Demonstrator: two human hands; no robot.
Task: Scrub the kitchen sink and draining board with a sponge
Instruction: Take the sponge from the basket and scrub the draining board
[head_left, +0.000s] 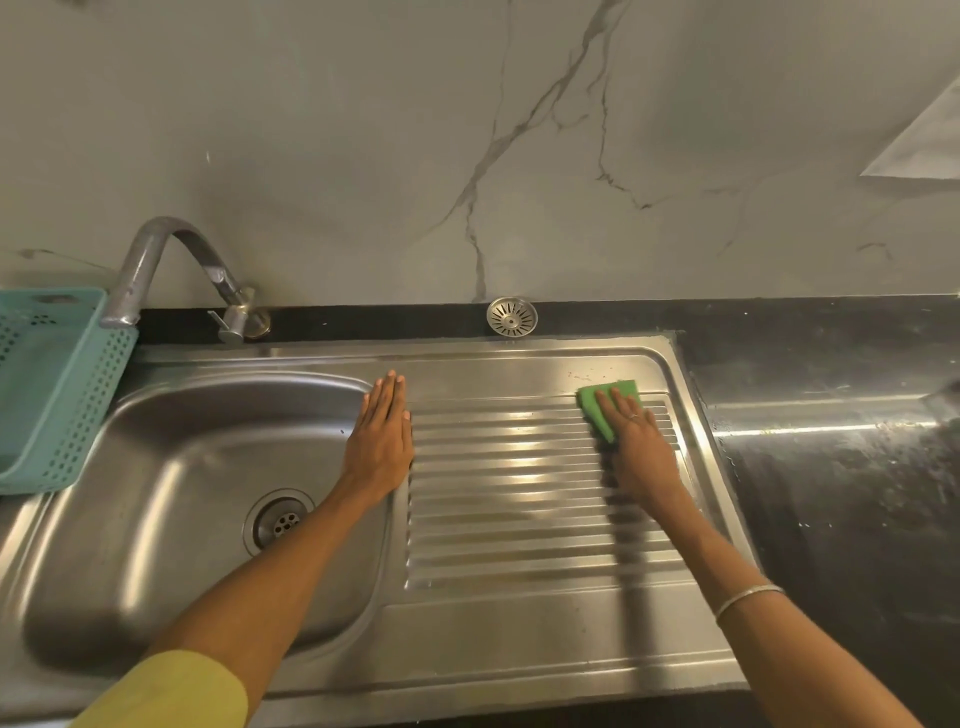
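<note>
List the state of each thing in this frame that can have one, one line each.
Left hand: open, flat on the strip between bowl and board.
Right hand: open, fingers straight, pressing the sponge.
Sponge: flat on the board's far right corner.
Draining board: bare except for the sponge.
Sink bowl: empty, drain uncovered.
Strainer: out of the drain, on the back ledge.
Tap: no water running.
Basket: tilted at the sink's left edge.

Black stone counter is carrying a stainless steel sink unit: basin at left, ribbed draining board at right. Loose sink strainer is sitting on the counter strip behind the board, against the wall. Tap is rising from the same strip and arching left. Teal perforated basket is resting at the left edge, beside the basin. Green sponge is lying on the board's far right corner under the right hand; left hand is lying flat at the basin-board divide.
</note>
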